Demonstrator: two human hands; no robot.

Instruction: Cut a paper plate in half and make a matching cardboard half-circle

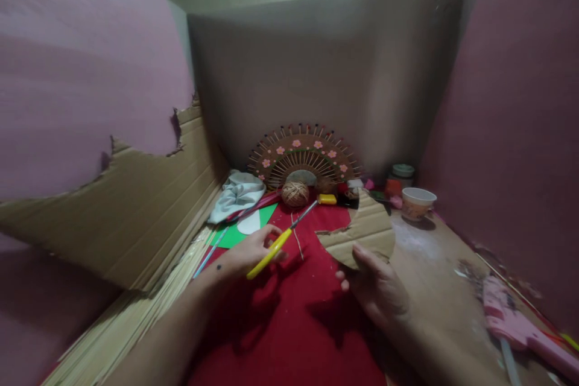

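My left hand (257,247) is closed around the yellow handles of a pair of scissors (270,254), whose blades point up and away to the right. My right hand (380,289) pinches a cut piece of brown cardboard (368,235) at its lower edge, thumb on top. That piece has a rounded outer edge and a torn notch on its left side. The scissors and the cardboard are apart, both above a red cloth (289,338). A loose bit of twine (297,238) lies behind the scissors, near a ball of twine (295,193).
A large torn cardboard sheet (149,211) leans at the left above thin sticks (122,325). A decorated stick fan (303,154) stands at the back. To the right are a bowl (418,204) and a pink glue gun (511,319). Green paper (226,235) lies near a pale cloth (237,193).
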